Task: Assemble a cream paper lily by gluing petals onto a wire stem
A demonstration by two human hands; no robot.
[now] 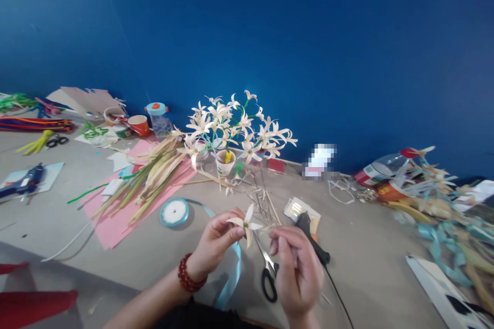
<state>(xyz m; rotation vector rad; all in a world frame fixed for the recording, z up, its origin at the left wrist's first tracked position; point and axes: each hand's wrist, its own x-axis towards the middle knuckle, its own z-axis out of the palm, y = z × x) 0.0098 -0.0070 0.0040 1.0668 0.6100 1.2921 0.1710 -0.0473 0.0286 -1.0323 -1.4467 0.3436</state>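
Note:
My left hand (216,239) pinches a small cream flower (247,223) made of leaf strips, holding it up over the grey table (366,247). A red bead bracelet sits on that wrist. My right hand (295,267) is closed just right of the flower, fingers curled toward its thin stem; what it grips is too small to make out. Black-handled scissors (268,272) lie on the table under my hands. A black glue gun (312,239) lies just beyond my right hand.
A bouquet of cream flowers (235,126) stands in a cup at the back. Dried leaf strips (154,175) lie on pink paper (111,221). A blue ribbon spool (174,212), red cups (139,124), a blue glue gun (23,182) and blue-ribbon clutter (443,221) surround the work area.

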